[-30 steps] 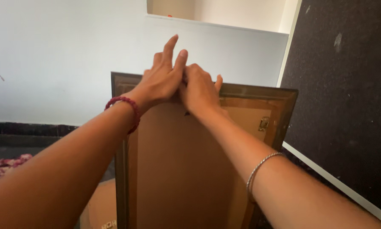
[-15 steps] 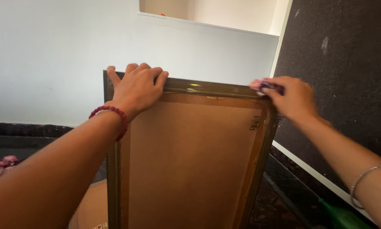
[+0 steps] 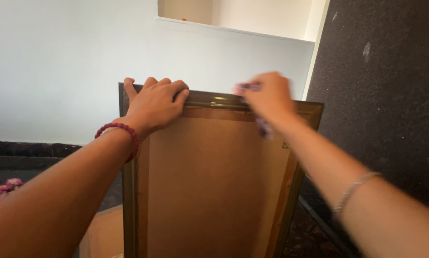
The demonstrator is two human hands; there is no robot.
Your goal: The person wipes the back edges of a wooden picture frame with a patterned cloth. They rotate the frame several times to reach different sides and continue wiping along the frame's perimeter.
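The picture frame (image 3: 209, 181) stood upright with its brown backing board toward the camera, leaning close to the white wall (image 3: 57, 71) behind it. The left hand (image 3: 155, 102) gripped the frame's top edge near its left corner, fingers curled together over the rim. The right hand (image 3: 269, 98), blurred, sat on the same edge toward the right corner and seemed to pinch a small purplish thing (image 3: 262, 125), perhaps a cloth; how its fingers lay I could not tell.

The risk, as I judged it, was tipping: a tall, narrow frame held only at the top could swing or slide at its foot, which was out of view, and knock the dark rough panel (image 3: 381, 95) to its right.

The backing looked matte, flat and fibrous; the moulding was dark and glossy.
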